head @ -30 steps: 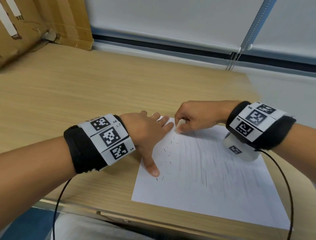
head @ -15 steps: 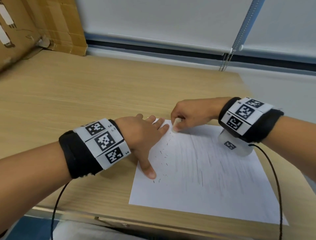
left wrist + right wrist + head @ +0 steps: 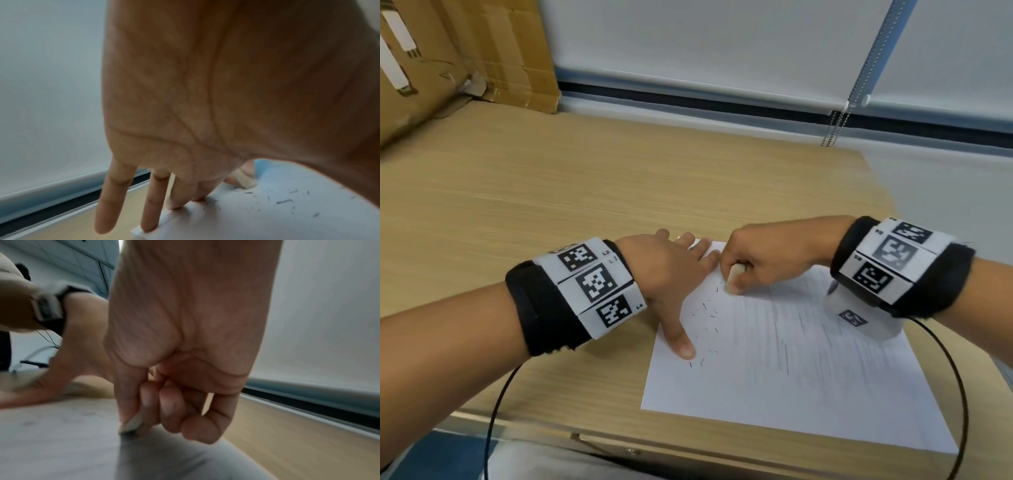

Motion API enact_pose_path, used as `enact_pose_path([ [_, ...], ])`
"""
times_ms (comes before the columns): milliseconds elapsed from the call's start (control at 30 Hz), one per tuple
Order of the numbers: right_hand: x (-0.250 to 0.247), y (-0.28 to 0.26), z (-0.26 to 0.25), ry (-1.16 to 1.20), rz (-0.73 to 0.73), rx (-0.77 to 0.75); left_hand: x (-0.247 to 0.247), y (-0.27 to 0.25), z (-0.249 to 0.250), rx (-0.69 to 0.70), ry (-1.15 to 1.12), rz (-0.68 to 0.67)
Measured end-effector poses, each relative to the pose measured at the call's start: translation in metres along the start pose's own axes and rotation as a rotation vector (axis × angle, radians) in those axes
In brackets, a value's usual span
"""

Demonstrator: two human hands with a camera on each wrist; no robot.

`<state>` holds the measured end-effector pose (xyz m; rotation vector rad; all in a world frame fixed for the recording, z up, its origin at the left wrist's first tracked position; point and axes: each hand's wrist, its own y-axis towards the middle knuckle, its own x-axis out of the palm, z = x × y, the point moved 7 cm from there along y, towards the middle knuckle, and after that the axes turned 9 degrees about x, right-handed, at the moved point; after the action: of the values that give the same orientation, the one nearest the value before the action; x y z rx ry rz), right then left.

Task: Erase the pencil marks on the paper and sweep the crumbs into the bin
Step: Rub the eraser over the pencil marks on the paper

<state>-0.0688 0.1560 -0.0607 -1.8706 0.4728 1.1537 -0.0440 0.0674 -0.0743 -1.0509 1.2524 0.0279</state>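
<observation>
A white sheet of paper (image 3: 808, 394) lies on the wooden desk (image 3: 551, 205), covered in faint vertical pencil marks (image 3: 791, 342). Dark eraser crumbs (image 3: 709, 315) are scattered over its upper left part. My left hand (image 3: 674, 284) lies flat with spread straight fingers, pressing the sheet's left edge and top corner. My right hand (image 3: 750, 267) pinches a small white eraser (image 3: 734, 275) and holds it against the paper near the top left corner. In the left wrist view the eraser (image 3: 244, 180) shows beyond my fingers (image 3: 156, 201), with crumbs (image 3: 283, 201) beside it. The right wrist view shows the eraser (image 3: 131, 425) touching the paper.
Cardboard boxes (image 3: 448, 58) stand at the desk's back left. A roller blind with a bead chain (image 3: 835, 126) hangs behind the desk. The desk's right edge (image 3: 887, 192) runs close to the paper. Black cables (image 3: 959, 394) trail from both wristbands. No bin is in view.
My right hand with the eraser has slid slightly down the paper from the top corner. The left hand keeps pressing the sheet in the same place.
</observation>
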Motion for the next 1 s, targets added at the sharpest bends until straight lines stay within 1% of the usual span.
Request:
enact_pose_path([
  [33,-0.001,0.000,0.001,-0.015,0.000,0.006,0.000,0.000,0.000,-0.002,0.009,-0.004],
  [133,-0.016,0.005,0.016,-0.032,0.135,0.079,0.000,-0.001,0.001,-0.009,0.035,-0.018],
  [167,-0.017,0.005,0.017,-0.035,0.153,0.089,0.000,-0.001,0.001,-0.012,0.033,-0.019],
  [200,-0.016,0.004,0.016,-0.042,0.145,0.080,0.000,-0.002,0.000,-0.013,0.027,-0.018],
  [300,-0.003,-0.002,0.003,-0.065,0.017,0.042,0.000,-0.002,0.001,-0.005,0.018,-0.008],
  [333,-0.005,-0.002,0.003,-0.070,0.016,0.045,0.000,-0.002,0.001,-0.005,0.029,-0.008],
  [433,-0.016,-0.001,0.012,-0.067,0.130,0.093,-0.001,-0.002,0.002,-0.013,0.052,-0.012],
  [467,-0.016,-0.002,0.011,-0.065,0.148,0.096,-0.001,-0.001,0.001,-0.014,0.049,-0.008],
  [500,-0.012,-0.003,0.008,-0.062,0.131,0.082,0.000,-0.001,0.000,-0.011,0.046,-0.001],
  [600,0.005,-0.011,-0.007,-0.066,-0.015,0.028,-0.001,-0.002,0.001,0.002,0.042,0.012],
  [633,0.004,-0.011,-0.007,-0.074,-0.011,0.034,-0.001,-0.001,0.002,0.000,0.040,0.006],
  [733,-0.010,-0.007,0.007,-0.081,0.104,0.080,-0.001,0.000,0.002,-0.013,0.041,-0.018],
  [767,-0.010,-0.008,0.007,-0.076,0.120,0.079,-0.001,0.000,0.001,-0.010,0.039,-0.016],
  [800,-0.007,-0.009,0.005,-0.066,0.112,0.064,-0.001,0.000,0.001,-0.003,0.035,-0.010],
  [900,0.007,-0.016,-0.009,-0.045,0.006,0.023,-0.001,0.001,0.001,0.014,0.024,0.005],
  [933,0.006,-0.016,-0.009,-0.047,0.011,0.024,-0.002,0.001,0.002,0.016,0.022,0.003],
  [1000,-0.003,-0.014,-0.002,-0.048,0.079,0.050,-0.002,0.002,0.002,0.019,0.032,-0.003],
])
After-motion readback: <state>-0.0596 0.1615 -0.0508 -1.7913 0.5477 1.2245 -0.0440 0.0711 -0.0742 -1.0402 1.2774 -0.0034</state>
